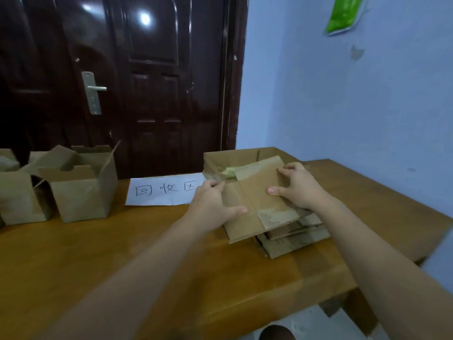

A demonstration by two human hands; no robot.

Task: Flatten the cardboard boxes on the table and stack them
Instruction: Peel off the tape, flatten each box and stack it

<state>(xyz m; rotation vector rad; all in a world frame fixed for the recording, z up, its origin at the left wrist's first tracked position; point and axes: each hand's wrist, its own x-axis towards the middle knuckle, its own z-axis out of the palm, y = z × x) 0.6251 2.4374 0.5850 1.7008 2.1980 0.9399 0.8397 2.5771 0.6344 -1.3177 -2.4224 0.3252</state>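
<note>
The left hand [213,204] rests on the left edge of a flattened cardboard box [255,202], its thumb stretched flat across the top face and its fingers wrapped over the far edge, so it grips the board. The right hand [297,186] lies on the right part of the same box, thumb pointing toward the left hand and pressed on the surface, fingers curled over the far right edge; it too holds the board. Between the two hands the box shows strips of brown tape and a patch of torn yellowish tape near its far edge. Under both hands this box lies atop a stack of flattened boxes [294,239], whose edges stick out below and to the right of the right hand. The stack lies on a wooden table [122,253].

Just beyond the left hand, flat on the table, lies a white paper sign [164,191] with handwritten characters reading 回收区. Well to the left of the left hand stand open cardboard boxes [81,185], not yet flattened, flaps up. Behind the hands rises a dark wooden door [152,82] with a metal handle [94,90]. Above the right hand, high on the pale blue wall [355,106], hangs a green sheet [344,14]; any writing on it is unreadable
</note>
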